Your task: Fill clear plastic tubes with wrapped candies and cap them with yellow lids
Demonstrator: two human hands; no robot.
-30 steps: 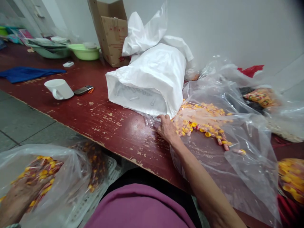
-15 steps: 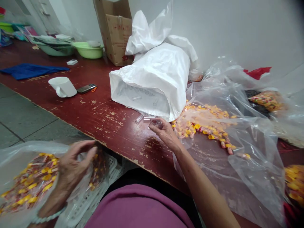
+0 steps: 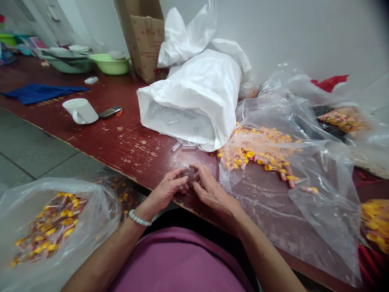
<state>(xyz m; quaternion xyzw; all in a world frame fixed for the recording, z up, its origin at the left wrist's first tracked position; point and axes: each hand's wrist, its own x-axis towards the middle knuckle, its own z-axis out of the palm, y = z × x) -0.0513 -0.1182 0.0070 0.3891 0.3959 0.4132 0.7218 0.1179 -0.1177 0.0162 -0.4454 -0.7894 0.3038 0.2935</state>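
Over the table's near edge my two hands meet around a small bunch of clear plastic tubes (image 3: 191,175). My left hand (image 3: 167,188), with a pale bead bracelet at the wrist, has its thumb and fingers closed on the bunch from the left. From the right my right hand (image 3: 211,190) curls around the same tubes; its fingers partly hide them. A few loose clear tubes (image 3: 189,147) lie just beyond, at the mouth of a white sack (image 3: 209,81) that has more tubes inside. To the right, small pieces with yellow caps (image 3: 243,156) spill from a clear plastic sheet.
At lower left stands a clear bag (image 3: 100,202) of yellow-capped pieces. A white mug (image 3: 80,111), a phone-like device (image 3: 110,112) and a blue cloth (image 3: 42,93) rest on the red table (image 3: 127,142). Behind are a cardboard box (image 3: 147,48) and a green basin (image 3: 112,65).
My left hand has moved right from over the lower-left bag to meet my right hand. My right hand has drawn back from the sack's mouth with tubes in it.
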